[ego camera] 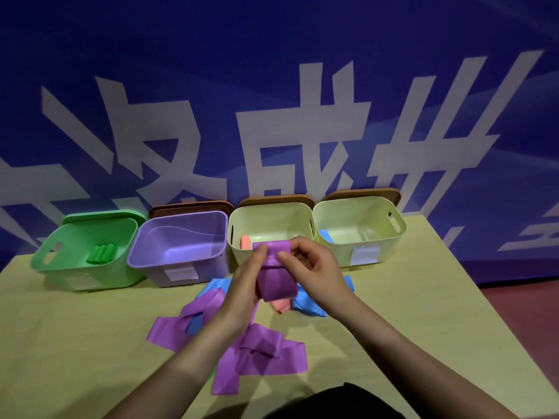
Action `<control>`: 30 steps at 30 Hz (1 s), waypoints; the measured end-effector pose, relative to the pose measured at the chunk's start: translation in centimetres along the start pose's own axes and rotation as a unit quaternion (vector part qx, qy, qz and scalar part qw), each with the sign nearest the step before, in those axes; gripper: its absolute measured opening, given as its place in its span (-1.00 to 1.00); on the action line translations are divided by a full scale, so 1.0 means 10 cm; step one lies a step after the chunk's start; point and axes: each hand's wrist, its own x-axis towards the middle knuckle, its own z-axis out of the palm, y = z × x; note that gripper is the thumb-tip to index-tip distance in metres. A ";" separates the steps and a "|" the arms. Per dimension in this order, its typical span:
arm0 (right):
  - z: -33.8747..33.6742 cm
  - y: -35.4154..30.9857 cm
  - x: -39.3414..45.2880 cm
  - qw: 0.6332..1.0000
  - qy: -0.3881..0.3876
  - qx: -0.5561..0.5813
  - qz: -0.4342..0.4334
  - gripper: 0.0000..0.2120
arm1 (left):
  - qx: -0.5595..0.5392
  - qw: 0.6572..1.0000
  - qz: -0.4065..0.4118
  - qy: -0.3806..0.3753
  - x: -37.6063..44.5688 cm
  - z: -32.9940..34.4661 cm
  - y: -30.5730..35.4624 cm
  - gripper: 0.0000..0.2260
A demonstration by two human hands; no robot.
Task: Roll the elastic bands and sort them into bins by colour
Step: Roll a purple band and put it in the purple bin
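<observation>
- A purple elastic band (276,275) is pinched at its top by the left hand (249,281) and right hand (314,267).
- Below the grip, loose purple bands (260,355) are spread.

A deep blue wall (272,40) bearing large white characters (302,140) fills the background. Below it stretches a yellow-green tabletop (75,343), running up to the wall. At the right, a dark reddish floor (532,313) shows beside the tabletop's edge. Lighting is dim.
</observation>
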 end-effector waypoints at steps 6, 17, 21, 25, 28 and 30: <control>-0.06 0.09 0.05 0.997 0.058 -0.049 -0.029 -0.84 | -0.022 0.998 -0.045 0.025 0.01 -0.05 -0.07 -0.50; -0.20 0.12 0.07 0.980 -0.038 -0.179 -0.082 -0.73 | -0.021 0.997 -0.066 0.036 0.07 -0.04 -0.02 -0.68; -0.24 0.09 0.06 0.995 -0.066 -0.076 -0.005 -0.65 | -0.013 0.998 -0.021 0.065 0.05 -0.01 -0.02 -0.86; -0.21 0.06 0.07 0.979 -0.038 0.114 0.166 -0.70 | 0.060 0.996 0.043 0.045 0.01 0.02 -0.03 -0.88; -0.18 0.08 0.05 0.984 -0.038 0.052 0.169 -0.92 | 0.192 0.974 0.107 0.045 0.00 0.02 -0.05 -0.90; -0.17 0.10 0.05 0.986 -0.035 0.045 0.155 -0.90 | 0.221 0.966 0.122 0.054 -0.01 0.01 -0.07 -0.89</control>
